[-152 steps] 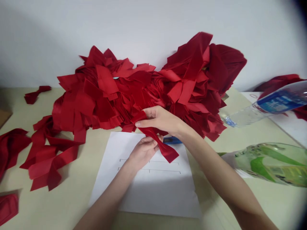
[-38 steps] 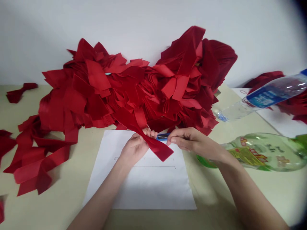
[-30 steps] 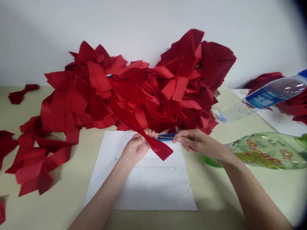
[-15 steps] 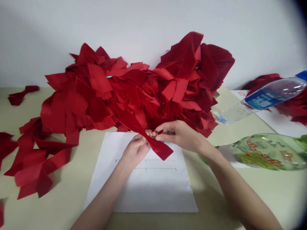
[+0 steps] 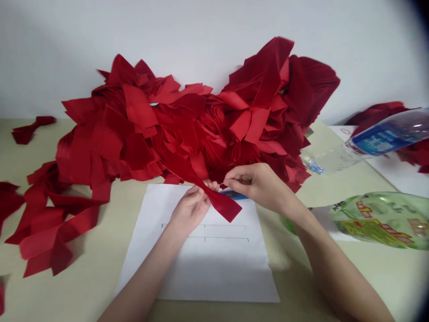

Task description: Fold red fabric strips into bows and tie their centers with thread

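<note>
My left hand (image 5: 191, 209) is closed on the narrow, pinched middle of a red ribbon strip (image 5: 225, 206), above a white sheet (image 5: 217, 277) with ruled black lines. The strip flares out on both sides of the pinch. Just to the right, my right hand (image 5: 256, 183) has its thumb and forefinger pressed together; what they hold is too small to name. A blue object (image 5: 234, 194) lies behind the hands at the sheet's top edge, partly hidden.
A large heap of red ribbon pieces (image 5: 134, 134) spreads behind the hands. More strips (image 5: 56, 228) lie at the left. On the right are a clear bottle with a blue label (image 5: 378, 138) and a green bottle (image 5: 382, 219), both lying down.
My right hand has moved a little to the right, away from my left hand, and its fingers have closed together. More of the blue object shows. My left hand still holds the strip.
</note>
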Demonstrator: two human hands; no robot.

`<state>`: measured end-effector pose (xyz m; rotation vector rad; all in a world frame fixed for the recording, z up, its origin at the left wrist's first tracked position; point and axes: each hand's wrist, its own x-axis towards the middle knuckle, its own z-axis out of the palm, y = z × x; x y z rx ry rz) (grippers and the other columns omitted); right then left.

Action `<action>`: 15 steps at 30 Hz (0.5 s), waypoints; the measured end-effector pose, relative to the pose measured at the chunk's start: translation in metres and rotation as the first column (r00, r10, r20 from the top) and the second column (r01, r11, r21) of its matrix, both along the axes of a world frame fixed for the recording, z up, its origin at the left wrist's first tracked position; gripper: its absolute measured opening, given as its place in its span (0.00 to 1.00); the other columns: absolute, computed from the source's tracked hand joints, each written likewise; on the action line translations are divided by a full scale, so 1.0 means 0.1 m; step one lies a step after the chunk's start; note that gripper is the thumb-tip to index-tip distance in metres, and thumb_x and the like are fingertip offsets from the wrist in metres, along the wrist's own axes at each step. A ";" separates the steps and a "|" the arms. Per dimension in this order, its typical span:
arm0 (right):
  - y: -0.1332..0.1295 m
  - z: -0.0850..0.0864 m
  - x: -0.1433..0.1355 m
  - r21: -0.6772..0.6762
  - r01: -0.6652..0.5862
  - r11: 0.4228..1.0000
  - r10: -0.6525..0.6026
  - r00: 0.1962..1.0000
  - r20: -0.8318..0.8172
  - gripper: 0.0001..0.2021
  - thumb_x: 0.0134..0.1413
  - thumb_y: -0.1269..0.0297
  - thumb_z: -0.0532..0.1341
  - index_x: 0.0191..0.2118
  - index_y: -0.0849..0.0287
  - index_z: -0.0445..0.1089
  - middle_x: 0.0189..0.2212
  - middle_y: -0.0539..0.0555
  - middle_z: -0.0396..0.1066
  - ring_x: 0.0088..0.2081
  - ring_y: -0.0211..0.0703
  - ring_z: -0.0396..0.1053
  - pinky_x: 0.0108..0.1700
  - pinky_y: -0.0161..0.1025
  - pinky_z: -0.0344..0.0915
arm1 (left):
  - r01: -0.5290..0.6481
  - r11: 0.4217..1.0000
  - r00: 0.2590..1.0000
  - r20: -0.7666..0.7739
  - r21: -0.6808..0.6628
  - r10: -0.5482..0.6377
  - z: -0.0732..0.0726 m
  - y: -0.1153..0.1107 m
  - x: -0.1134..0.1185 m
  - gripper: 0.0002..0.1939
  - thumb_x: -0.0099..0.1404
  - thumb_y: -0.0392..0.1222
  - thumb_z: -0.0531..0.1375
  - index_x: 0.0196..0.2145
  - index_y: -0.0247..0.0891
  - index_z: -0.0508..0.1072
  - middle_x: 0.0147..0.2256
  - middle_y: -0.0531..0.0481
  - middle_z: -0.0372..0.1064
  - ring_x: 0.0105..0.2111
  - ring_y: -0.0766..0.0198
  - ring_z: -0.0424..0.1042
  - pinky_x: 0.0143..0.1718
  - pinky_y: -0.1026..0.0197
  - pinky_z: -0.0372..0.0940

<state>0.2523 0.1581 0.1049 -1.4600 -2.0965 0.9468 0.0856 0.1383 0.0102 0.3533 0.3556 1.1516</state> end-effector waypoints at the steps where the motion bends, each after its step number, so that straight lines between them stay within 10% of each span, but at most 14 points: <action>1: 0.00 0.02 0.00 -0.019 0.001 1.000 -0.002 0.999 -0.044 0.07 0.52 0.65 0.58 0.31 0.60 0.74 0.24 0.49 0.71 0.25 0.34 0.65 0.26 0.32 0.58 | -0.004 1.000 1.000 -0.004 -0.010 0.004 0.00 0.00 0.00 0.02 0.58 0.35 0.63 0.30 0.34 0.75 0.34 0.49 0.71 0.42 0.62 0.70 0.53 0.58 0.61; 6: -0.10 0.14 -0.09 -0.132 -0.058 0.989 0.028 0.974 -0.223 0.08 0.52 0.62 0.60 0.31 0.62 0.73 0.25 0.50 0.71 0.26 0.34 0.64 0.27 0.32 0.59 | -0.009 0.998 0.999 -0.052 -0.060 0.006 0.00 0.00 0.02 0.02 0.55 0.35 0.64 0.27 0.35 0.75 0.31 0.49 0.72 0.38 0.61 0.72 0.47 0.57 0.65; 15: -0.14 0.05 -0.19 -0.016 -0.093 0.996 0.093 0.995 -0.038 0.06 0.52 0.70 0.58 0.28 0.60 0.73 0.20 0.45 0.64 0.22 0.29 0.55 0.25 0.30 0.53 | -0.049 0.996 0.975 -0.218 -0.068 0.033 0.08 -0.06 0.04 0.06 0.50 0.35 0.66 0.19 0.35 0.74 0.21 0.55 0.67 0.25 0.70 0.67 0.29 0.66 0.63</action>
